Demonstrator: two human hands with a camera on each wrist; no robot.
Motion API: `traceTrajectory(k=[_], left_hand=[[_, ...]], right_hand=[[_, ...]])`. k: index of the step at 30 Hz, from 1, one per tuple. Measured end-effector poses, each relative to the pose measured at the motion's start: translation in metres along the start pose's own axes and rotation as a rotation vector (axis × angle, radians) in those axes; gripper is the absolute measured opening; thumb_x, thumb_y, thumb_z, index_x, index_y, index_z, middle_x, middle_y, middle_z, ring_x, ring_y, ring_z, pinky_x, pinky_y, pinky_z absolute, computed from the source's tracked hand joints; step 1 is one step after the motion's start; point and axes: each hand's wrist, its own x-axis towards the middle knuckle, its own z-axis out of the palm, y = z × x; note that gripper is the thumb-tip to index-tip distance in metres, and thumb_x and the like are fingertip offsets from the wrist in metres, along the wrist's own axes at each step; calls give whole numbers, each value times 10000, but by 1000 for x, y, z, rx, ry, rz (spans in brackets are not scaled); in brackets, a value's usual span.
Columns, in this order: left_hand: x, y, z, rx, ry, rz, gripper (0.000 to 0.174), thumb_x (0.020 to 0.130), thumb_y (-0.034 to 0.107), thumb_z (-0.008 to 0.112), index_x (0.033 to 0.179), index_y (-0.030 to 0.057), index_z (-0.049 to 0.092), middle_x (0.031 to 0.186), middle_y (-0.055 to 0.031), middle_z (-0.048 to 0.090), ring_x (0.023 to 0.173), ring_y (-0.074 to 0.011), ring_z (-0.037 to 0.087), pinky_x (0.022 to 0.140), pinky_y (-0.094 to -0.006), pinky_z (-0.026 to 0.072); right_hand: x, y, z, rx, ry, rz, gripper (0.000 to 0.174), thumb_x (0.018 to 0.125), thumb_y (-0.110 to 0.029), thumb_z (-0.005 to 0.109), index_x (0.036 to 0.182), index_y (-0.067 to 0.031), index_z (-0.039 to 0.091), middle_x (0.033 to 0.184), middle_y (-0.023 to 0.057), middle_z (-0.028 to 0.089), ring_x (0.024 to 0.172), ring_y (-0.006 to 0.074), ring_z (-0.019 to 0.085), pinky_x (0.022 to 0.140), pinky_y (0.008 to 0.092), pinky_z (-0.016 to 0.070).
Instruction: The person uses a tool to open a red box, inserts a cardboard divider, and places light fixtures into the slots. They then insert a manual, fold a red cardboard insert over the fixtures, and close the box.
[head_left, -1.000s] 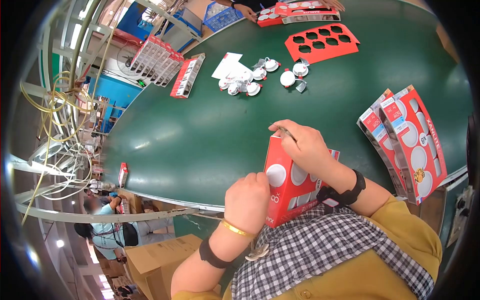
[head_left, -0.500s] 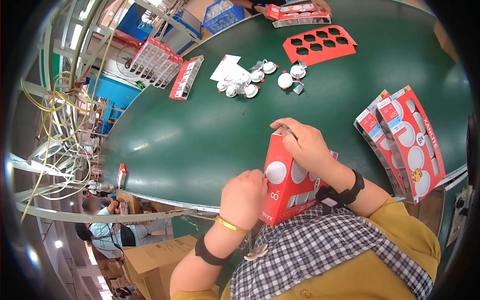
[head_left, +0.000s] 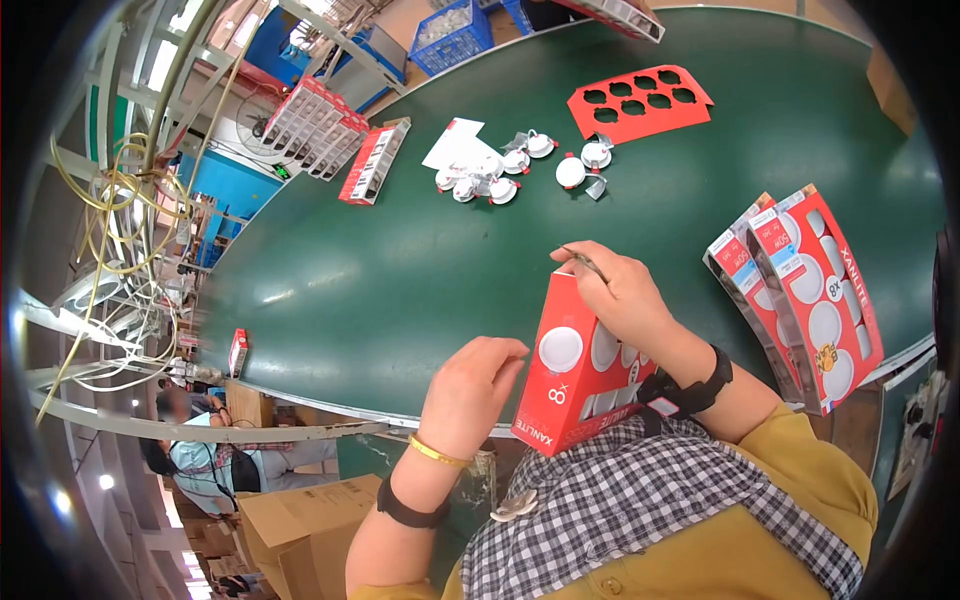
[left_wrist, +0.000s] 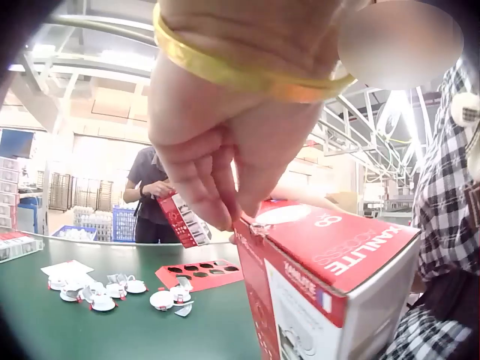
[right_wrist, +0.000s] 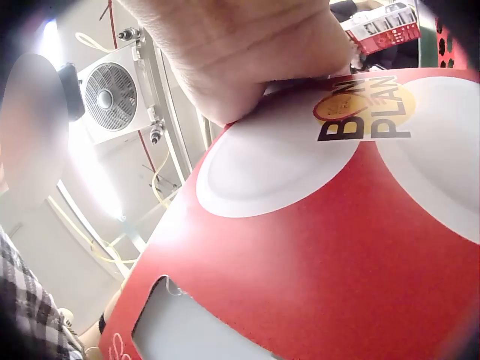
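A red XANLITE carton (head_left: 560, 365) printed with white round lamps stands tilted at the table's near edge, against the checked apron. My right hand (head_left: 622, 290) lies over its top edge and holds a slim pointed metal tool (head_left: 588, 264) along the fingers. The right wrist view shows that hand (right_wrist: 255, 52) against the printed face; its fingertips are hidden there. My left hand (head_left: 468, 385), with thumb and forefinger slightly parted, is just left of the carton. In the left wrist view its fingertips overlap the carton's corner (left_wrist: 259, 229), where the edge looks scuffed.
Two filled cartons (head_left: 815, 300) stand at the right. Several white downlights (head_left: 480, 180) and a red card insert with holes (head_left: 640, 110) lie farther back. More cartons (head_left: 315, 125) stand at the far left. Across the table a person (left_wrist: 150, 187) holds another carton.
My left hand has drawn back from the carton's edge to the left, its thumb and forefinger parting. My right hand stays on the carton. The person opposite has lifted a carton.
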Motion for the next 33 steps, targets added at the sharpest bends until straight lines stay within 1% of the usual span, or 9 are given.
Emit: traceTrajectory(k=[2,4,8,12,17,21,24,26,33], left_hand=[[8,1,-2,-4,24,199,182,826,-14,697,1002,30,689,943,-118,696,839,-285,672,722,-358,553],[12,-5,2,-16,1,233,187,823,-6,703,1005,35,689,935,-111,697,848,-282,671,727,-360,552],[18,-10,6,-17,-44,332,191,809,13,719,994,48,688,928,-100,699,849,-278,672,727,-365,551],[26,-10,9,-66,-34,377,161,810,26,721,964,50,679,897,-98,690,820,-279,666,708,-366,545],[35,-14,7,-105,-142,415,119,814,19,707,915,45,649,821,-97,641,752,-285,641,665,-379,525],[45,-22,5,-127,-183,428,118,813,17,700,912,44,643,829,-95,637,750,-285,640,668,-380,526],[54,-26,1,-104,-263,471,110,815,26,694,905,42,633,834,-90,638,757,-282,639,676,-381,527],[58,-28,-2,-167,-366,398,104,830,53,696,906,45,626,845,-82,641,785,-277,637,698,-379,526],[68,-35,-1,-114,-460,465,119,856,104,701,925,54,619,867,-86,622,841,-283,617,743,-387,508]], right_hand=[[2,6,2,42,-2,-15,316,933,-94,444,1175,-3,624,1016,162,709,920,254,690,852,356,530],[4,8,0,77,1,-22,323,919,-101,444,1166,-31,640,1006,169,712,931,280,697,848,375,531],[13,13,-9,138,-102,36,349,925,-87,425,1210,6,604,1100,142,695,1002,234,680,887,350,529],[14,18,-16,226,-174,45,376,932,-77,418,1260,43,558,1215,118,659,1064,212,657,915,335,526],[16,17,-16,228,-220,69,373,938,-74,411,1262,43,556,1211,124,656,1080,208,651,926,329,522],[21,22,-11,241,-201,82,366,943,-76,412,1255,48,556,1202,134,656,1093,210,648,941,330,515],[23,21,-10,233,-220,88,360,947,-78,414,1250,50,559,1203,132,656,1100,211,646,950,329,509],[25,23,-8,238,-204,76,357,949,-79,415,1249,50,560,1203,132,656,1105,210,645,952,328,508],[27,23,-10,220,-223,95,348,958,-78,414,1244,47,567,1200,128,660,1093,198,645,945,323,510]])
